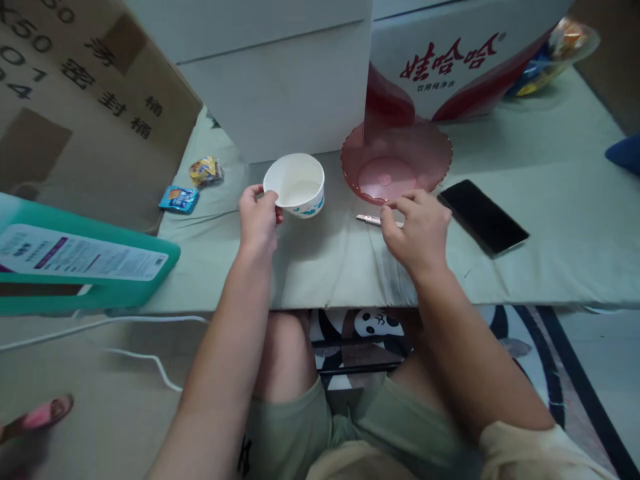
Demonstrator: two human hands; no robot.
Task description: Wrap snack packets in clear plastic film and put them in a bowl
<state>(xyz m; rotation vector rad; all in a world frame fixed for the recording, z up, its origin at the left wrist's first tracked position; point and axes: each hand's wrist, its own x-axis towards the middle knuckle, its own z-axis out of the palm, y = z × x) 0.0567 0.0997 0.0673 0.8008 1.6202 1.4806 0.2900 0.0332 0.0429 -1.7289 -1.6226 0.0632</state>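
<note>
A pale green cloth covered the tabletop (550, 220). Near its middle, the left hand (257, 223) gripped a white paper bowl (296, 183) by the rim; the right hand (417, 230) pinched a small utensil (369, 219) beside a pink dish (395, 163). A black phone (483, 217) lay toward the right edge, cardboard boxes (285, 87) behind.

Open cloth (545, 220) right of phone (483, 217); white box (280, 87) close behind paper bowl (295, 185).

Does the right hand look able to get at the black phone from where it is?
Probably yes. The right hand rests by the pink dish, and the black phone lies flat just to its right with bare tablecloth between them.
</note>
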